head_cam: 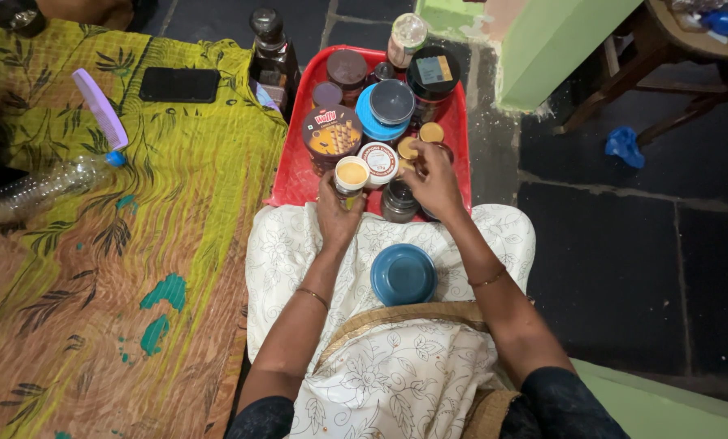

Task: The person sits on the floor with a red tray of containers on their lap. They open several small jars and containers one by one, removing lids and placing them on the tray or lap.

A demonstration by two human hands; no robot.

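- Head view: the left hand (337, 218) has its grip closed around a small open jar (351, 176) of yellow paste at the near edge of the red tray (295, 175); uncapped, it could spill if tipped.
- The right hand (435, 183) pinches a small tan piece, possibly a lid; hard to tell.
- The blue bowl (404, 274) on the lap could slide off.
- The right hand hides the jars beneath it.

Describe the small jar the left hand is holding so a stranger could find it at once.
Start at the red tray crowded with jars. At its near edge, the left hand grips a small jar. Its lid is off, showing a yellow-tan filling, unlike the white-lidded jar touching its right side.
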